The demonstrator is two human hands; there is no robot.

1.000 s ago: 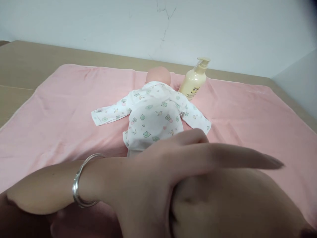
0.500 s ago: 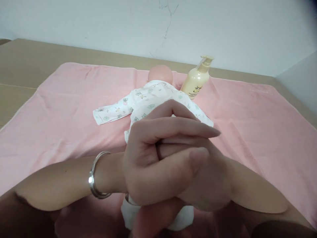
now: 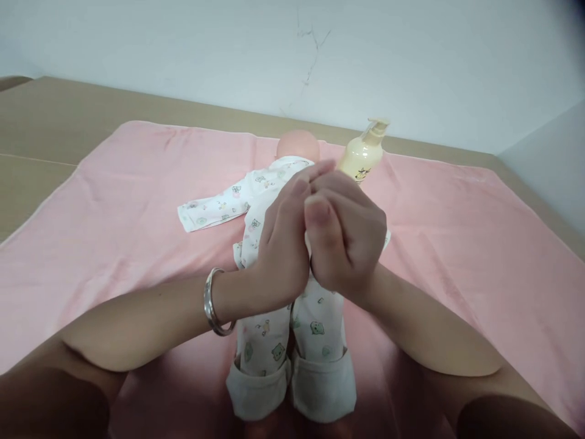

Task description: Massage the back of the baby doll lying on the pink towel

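Observation:
My left hand (image 3: 284, 247), with a silver bracelet (image 3: 211, 302) at the wrist, is raised with its fingers stretched out, partly behind the other hand. Against its palm presses my right hand (image 3: 350, 235), curled into a fist with the thumb toward me. No object shows between them. Below and behind both hands lies a baby doll (image 3: 317, 326) in white clothes printed with small animals. Its head (image 3: 298, 145) points away from me. The trouser legs end in wide white cuffs (image 3: 323, 387) near me. My hands hide much of the doll's torso and its sleeve on the right.
A cream-yellow pump bottle (image 3: 363, 155) stands right of the doll's head, its lower part hidden by my hand. A pink cloth (image 3: 123, 183) with creases is spread under the doll on a wooden table (image 3: 55, 116). A cracked white wall (image 3: 183, 55) rises behind.
My hands were folded around each other, closer to me. Now they are farther forward and higher, the right one fisted against the left palm. The doll's legs have come into view.

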